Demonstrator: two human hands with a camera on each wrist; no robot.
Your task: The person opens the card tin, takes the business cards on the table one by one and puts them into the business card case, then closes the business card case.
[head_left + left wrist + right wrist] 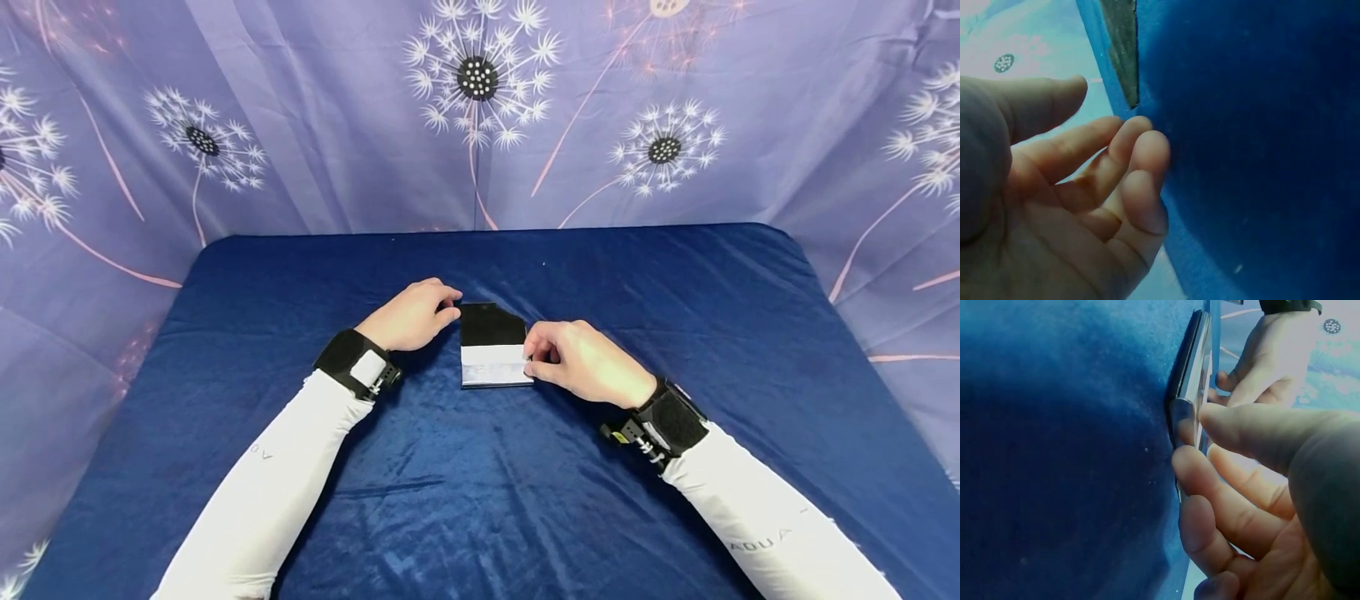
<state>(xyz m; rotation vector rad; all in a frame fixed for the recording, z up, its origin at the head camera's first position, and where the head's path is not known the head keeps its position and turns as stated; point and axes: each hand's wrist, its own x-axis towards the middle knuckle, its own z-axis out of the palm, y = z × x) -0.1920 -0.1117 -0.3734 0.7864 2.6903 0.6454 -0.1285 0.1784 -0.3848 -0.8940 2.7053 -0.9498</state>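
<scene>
A flat black case (491,327) with a white and silvery band (495,364) across its near half lies on the blue cloth. My right hand (588,360) pinches its near right corner. In the right wrist view the thumb rests on the shiny edge of the case (1192,381), and the index fingertip lies against it. My left hand (414,315) is beside the far left edge with its fingers loosely bent. In the left wrist view a gap shows between those fingers and the case's dark corner (1125,56); nothing is held there.
Dark blue velvety cloth (465,500) covers the table, with slight creases. A purple curtain with dandelion prints (337,108) hangs behind the table's far edge and at both sides. Each wrist wears a black strap (670,421) with a small camera.
</scene>
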